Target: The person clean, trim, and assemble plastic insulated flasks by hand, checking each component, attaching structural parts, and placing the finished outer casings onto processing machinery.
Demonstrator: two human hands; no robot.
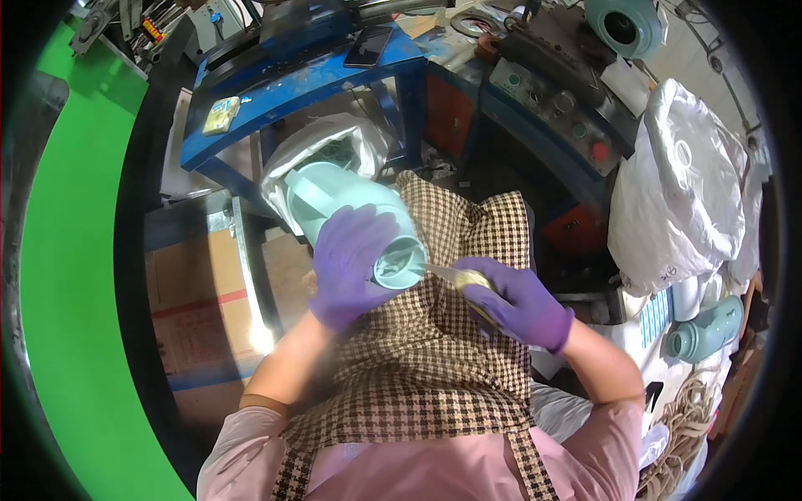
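A pale teal plastic jug shell (347, 190) with a side handle lies tilted above my lap, its open round mouth facing me. My left hand (349, 260), in a purple glove, is wrapped around it near the mouth. My right hand (526, 302), gloved in the same purple, grips a knife (444, 271) with a short blade and a yellowish handle. The blade tip is at the right side of the mouth rim; whether it touches cannot be told. Beneath the jug stands an open white sack (280, 171), its contents partly hidden.
Ahead is a blue metal bench (292, 92) carrying a dark phone (368, 46) and a small packet (221, 115). A control panel (551, 104) with buttons stands ahead right. To the right are a full white bag (681, 192) and another teal jug (710, 328). Cardboard (200, 309) lies left.
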